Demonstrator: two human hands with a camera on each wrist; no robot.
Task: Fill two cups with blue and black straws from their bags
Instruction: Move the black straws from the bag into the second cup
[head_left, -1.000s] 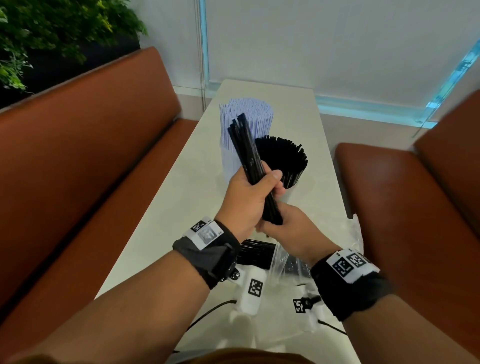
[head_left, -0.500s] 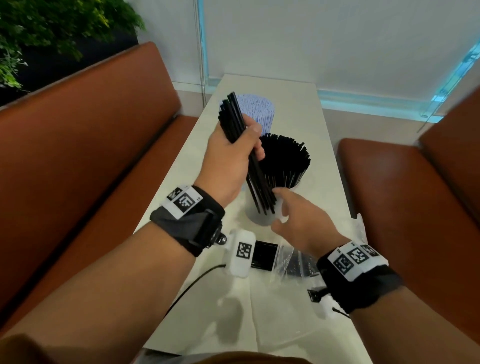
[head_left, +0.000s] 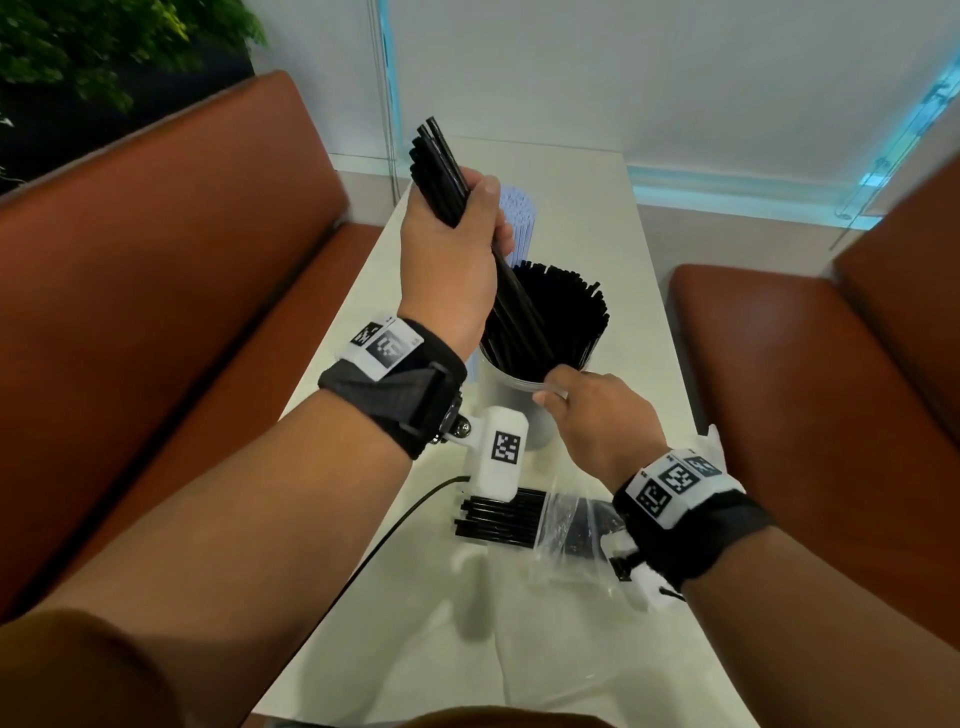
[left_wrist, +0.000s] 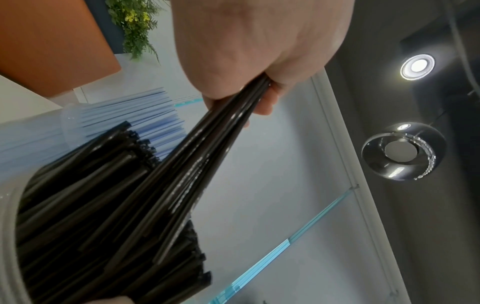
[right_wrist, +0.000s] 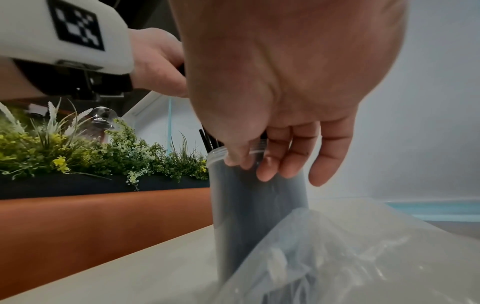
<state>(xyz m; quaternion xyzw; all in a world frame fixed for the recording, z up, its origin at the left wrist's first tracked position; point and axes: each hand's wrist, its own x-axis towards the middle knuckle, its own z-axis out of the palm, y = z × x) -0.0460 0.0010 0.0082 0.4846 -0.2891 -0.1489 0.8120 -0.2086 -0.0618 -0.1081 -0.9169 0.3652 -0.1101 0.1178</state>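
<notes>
My left hand (head_left: 457, 254) grips a bundle of black straws (head_left: 436, 166), tilted, with its lower ends down among the black straws (head_left: 561, 306) that stand in the translucent cup (head_left: 501, 387). In the left wrist view the left hand (left_wrist: 259, 51) holds the bundle (left_wrist: 207, 156) over the cup's rim (left_wrist: 7, 226). My right hand (head_left: 592, 415) holds this cup at its near rim; the right wrist view shows thumb and fingers (right_wrist: 270, 166) against the cup (right_wrist: 254, 205). Behind it stands the cup of blue straws (head_left: 519, 213).
A clear bag (head_left: 571, 530) with more black straws (head_left: 498, 519) lies on the white table (head_left: 644, 322) under my right wrist. Another flat plastic sheet (head_left: 545, 649) lies nearer me. Brown benches (head_left: 182, 291) run along both sides of the narrow table.
The left hand carried the black bundle up and forward and set its lower ends into the cup. The right hand let go of the bundle and moved to the cup's rim.
</notes>
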